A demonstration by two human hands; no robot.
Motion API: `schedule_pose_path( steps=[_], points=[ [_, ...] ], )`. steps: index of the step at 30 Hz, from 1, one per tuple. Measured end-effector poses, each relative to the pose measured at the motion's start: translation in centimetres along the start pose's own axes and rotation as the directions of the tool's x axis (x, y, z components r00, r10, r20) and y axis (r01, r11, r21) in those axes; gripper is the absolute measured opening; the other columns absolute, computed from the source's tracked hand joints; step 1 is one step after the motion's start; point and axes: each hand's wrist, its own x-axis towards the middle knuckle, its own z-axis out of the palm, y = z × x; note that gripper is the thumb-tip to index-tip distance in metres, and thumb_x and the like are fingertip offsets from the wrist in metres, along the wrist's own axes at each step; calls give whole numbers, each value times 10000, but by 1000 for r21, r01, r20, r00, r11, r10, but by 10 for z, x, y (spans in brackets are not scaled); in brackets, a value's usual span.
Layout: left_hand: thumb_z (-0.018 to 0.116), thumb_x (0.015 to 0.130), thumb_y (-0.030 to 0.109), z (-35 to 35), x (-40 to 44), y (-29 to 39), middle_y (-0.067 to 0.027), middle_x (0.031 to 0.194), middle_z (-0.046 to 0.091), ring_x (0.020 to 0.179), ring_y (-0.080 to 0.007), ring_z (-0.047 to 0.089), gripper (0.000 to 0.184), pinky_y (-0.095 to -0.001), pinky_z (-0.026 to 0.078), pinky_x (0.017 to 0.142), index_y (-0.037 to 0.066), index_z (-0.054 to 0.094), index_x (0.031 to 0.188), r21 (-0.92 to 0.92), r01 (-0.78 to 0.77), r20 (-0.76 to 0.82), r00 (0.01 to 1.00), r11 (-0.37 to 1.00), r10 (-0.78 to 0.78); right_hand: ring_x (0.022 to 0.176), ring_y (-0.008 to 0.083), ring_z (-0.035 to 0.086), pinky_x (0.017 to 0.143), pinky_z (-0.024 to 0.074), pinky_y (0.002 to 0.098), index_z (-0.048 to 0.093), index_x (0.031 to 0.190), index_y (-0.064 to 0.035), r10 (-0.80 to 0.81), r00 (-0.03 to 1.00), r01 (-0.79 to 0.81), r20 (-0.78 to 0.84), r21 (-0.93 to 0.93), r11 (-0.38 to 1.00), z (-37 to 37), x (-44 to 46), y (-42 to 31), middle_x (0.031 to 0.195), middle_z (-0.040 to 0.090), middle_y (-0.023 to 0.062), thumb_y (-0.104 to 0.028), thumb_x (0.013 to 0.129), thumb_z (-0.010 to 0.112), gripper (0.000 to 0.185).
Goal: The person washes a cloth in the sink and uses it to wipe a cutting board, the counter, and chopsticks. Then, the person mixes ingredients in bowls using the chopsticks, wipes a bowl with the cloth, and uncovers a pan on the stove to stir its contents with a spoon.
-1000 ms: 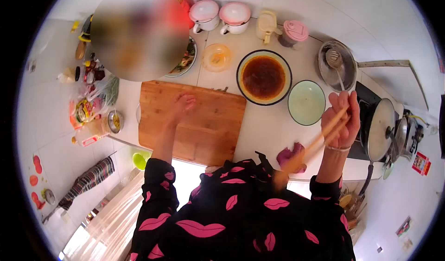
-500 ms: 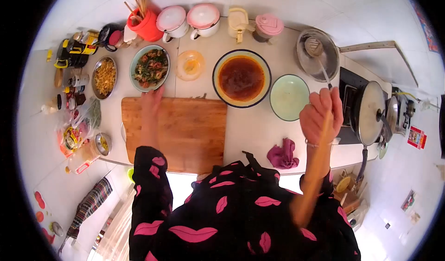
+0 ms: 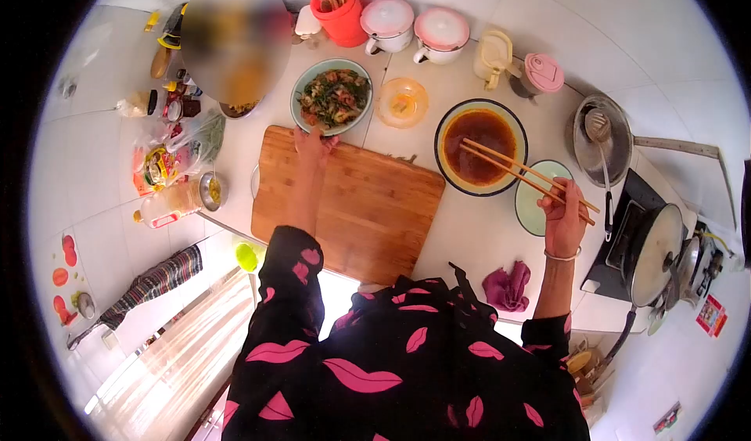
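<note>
My right hand (image 3: pixel 562 218) is closed around a pair of wooden chopsticks (image 3: pixel 512 169). Their tips reach left to the red-brown sauce (image 3: pixel 479 147) in a dark-rimmed bowl (image 3: pixel 442 176); whether they dip in, I cannot tell. Partly under the chopsticks and hand sits a pale green bowl (image 3: pixel 533 206). My left hand (image 3: pixel 315 144) grips the near rim of a light bowl (image 3: pixel 296 97) heaped with chopped greens and pinkish pieces. Below that hand lies a wooden cutting board (image 3: pixel 360 206), with the forearm crossing it.
A metal pan (image 3: pixel 623 116) with a slotted ladle (image 3: pixel 599 128) stands right, near a lidded wok (image 3: pixel 655 255). A purple cloth (image 3: pixel 507 286) lies at the front edge. Behind are an orange dish (image 3: pixel 402 104), lidded mugs (image 3: pixel 442 28) and a red holder (image 3: pixel 341 23). A blurred patch hides the upper left.
The chopsticks have swung from pointing down near my body to pointing left over the sauce bowl. My left hand stays at its bowl. The whole view has shifted and tilted.
</note>
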Motion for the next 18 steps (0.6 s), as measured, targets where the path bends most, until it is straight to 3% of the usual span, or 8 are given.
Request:
schedule_pose_path(
  steps=[1, 7, 12, 18],
  points=[
    [423, 806, -59, 3, -14, 5, -205, 997, 531, 651, -298, 600, 459, -316, 495, 449, 87, 286, 1219, 25, 1, -33, 999, 1000, -1, 611, 135, 591, 600, 540, 271, 571, 978, 31, -8, 1000, 7, 19, 5, 1000, 3, 0, 0, 776, 588, 69, -215, 947, 450, 276],
    [395, 785, -73, 9, -79, 23, -198, 1010, 555, 638, -252, 617, 528, -309, 519, 470, 56, 268, 1281, 3, -153, 172, 974, 988, 150, 622, 129, 588, 585, 519, 250, 569, 1008, 32, 10, 995, -8, 98, -24, 1000, 55, -2, 4, 837, 599, 86, -183, 939, 467, 248],
    [393, 783, -75, 34, -132, 35, -191, 1009, 568, 631, -238, 626, 558, -293, 538, 498, 54, 249, 1306, 61, -147, 262, 957, 987, 127, 633, 130, 592, 582, 504, 237, 572, 1054, 26, 0, 977, 11, 215, -50, 999, 97, -13, 12, 911, 594, 99, -181, 940, 464, 259],
    [402, 797, -59, 56, -168, 22, -194, 1023, 574, 619, -229, 637, 569, -283, 556, 487, 60, 256, 1334, 75, -97, 353, 933, 992, 64, 617, 137, 609, 588, 511, 238, 589, 1053, 14, -49, 972, 86, 229, -151, 985, 103, -18, 8, 900, 598, 103, -193, 941, 462, 267]
  ],
)
